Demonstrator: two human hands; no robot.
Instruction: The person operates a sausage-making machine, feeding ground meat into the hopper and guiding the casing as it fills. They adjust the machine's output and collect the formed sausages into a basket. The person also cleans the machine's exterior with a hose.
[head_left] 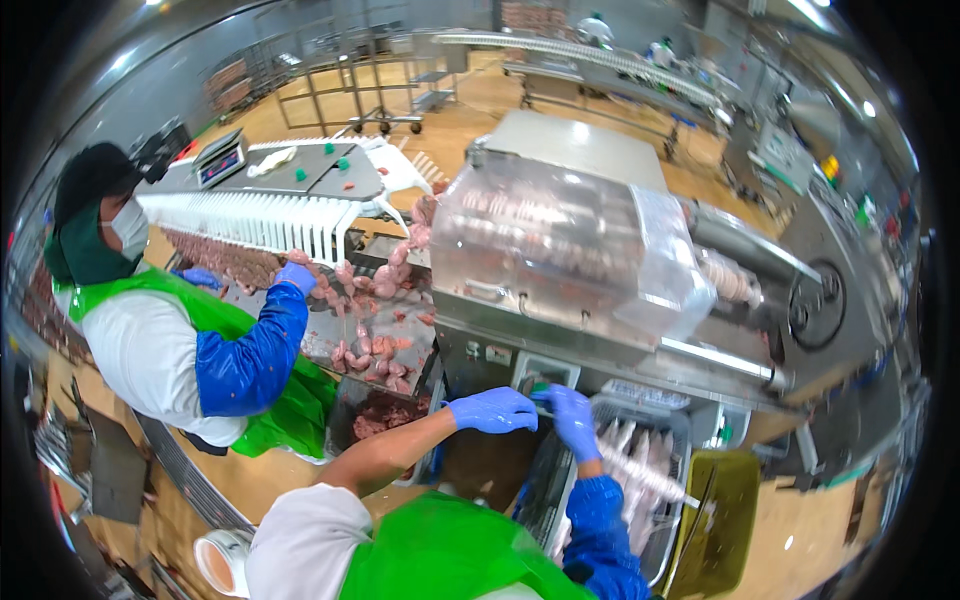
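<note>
My left hand (495, 410) and my right hand (572, 418), both in blue gloves, meet at a thin pale rod (650, 478) just below the front of a steel machine (560, 330). The left fingers pinch the rod's near end. The right hand is wrapped around it, and the rod runs on to the lower right over a grey tray (668, 420) of pale sausages (640, 455). A small green part (540, 388) sits on the machine above my hands.
A masked co-worker (150, 340) in a green apron stands at left, one gloved hand (296, 274) among pink meat pieces (375, 350) on a steel table. A clear cover (560, 240) tops the machine. An olive bin (720, 520) stands at lower right, a scale (222, 160) at far left.
</note>
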